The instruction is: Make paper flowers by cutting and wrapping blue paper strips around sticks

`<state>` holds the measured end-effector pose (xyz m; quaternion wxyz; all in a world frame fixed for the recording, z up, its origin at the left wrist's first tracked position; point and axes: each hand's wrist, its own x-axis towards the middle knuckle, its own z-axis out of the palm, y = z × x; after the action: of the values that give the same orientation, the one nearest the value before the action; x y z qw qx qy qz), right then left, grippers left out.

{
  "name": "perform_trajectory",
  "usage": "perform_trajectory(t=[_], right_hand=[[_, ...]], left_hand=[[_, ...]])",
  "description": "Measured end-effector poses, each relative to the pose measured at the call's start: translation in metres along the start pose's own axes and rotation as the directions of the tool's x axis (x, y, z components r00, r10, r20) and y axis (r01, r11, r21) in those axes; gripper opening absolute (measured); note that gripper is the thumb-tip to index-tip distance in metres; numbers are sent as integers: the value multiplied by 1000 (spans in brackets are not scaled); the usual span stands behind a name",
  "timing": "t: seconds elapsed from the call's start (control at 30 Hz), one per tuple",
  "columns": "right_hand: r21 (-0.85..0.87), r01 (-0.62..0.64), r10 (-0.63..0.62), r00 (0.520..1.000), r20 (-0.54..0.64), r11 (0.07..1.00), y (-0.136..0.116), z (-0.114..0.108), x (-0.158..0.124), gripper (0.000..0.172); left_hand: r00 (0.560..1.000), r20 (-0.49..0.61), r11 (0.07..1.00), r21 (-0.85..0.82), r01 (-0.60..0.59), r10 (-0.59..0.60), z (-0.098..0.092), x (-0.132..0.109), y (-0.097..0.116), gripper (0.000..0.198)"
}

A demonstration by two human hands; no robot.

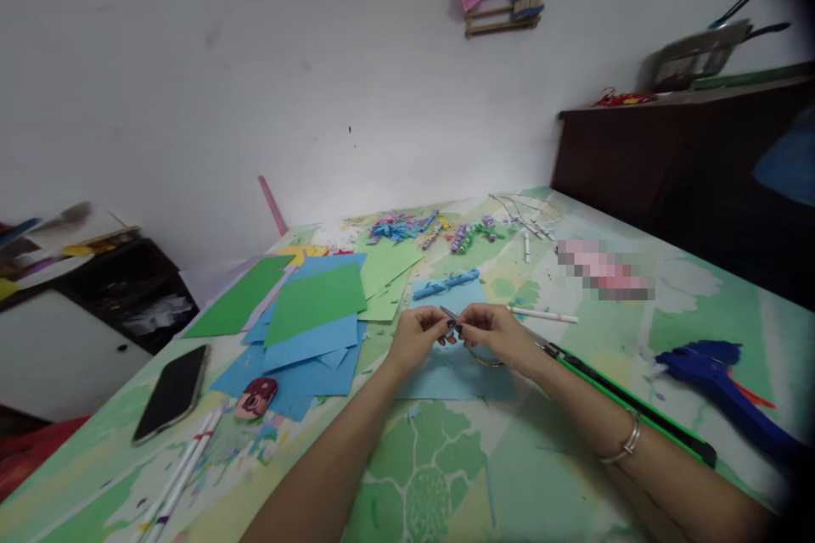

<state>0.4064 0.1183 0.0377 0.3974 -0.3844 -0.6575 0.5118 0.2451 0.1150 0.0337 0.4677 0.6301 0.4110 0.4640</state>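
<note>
My left hand (420, 335) and my right hand (497, 338) meet fingertip to fingertip over a light blue paper sheet (439, 382). A thin grey blade shows at the fingertips, and a gold-coloured loop hangs under my right palm; together they look like small scissors (485, 359) in my right hand. The fingers of my left hand are pinched closed; whatever they hold is too small to make out. Just beyond the hands lies a blue paper roll (446, 282) with small curled cuts. A green utility knife (637, 407) lies beneath my right forearm.
Green paper (318, 301) and blue sheets are stacked left of my hands. A phone (171, 394), a maroon case (255, 399) and white sticks (184, 475) lie at left. A blue glue gun (732, 399) sits at right. Curled paper pieces (395, 227) lie at the back.
</note>
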Motion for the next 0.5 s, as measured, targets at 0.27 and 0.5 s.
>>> perform_trajectory(t=[0.27,0.5], right_hand=[[11,4,-4,1000,-11,1000,2,1,-1,14],[70,36,-34,999,-40,997,1,-3,-2,5]], left_hand=[[996,-37,990,-113,78,-83,4,-1,0,27],[994,29,973,-204,108,-104,6,-4,4,30]])
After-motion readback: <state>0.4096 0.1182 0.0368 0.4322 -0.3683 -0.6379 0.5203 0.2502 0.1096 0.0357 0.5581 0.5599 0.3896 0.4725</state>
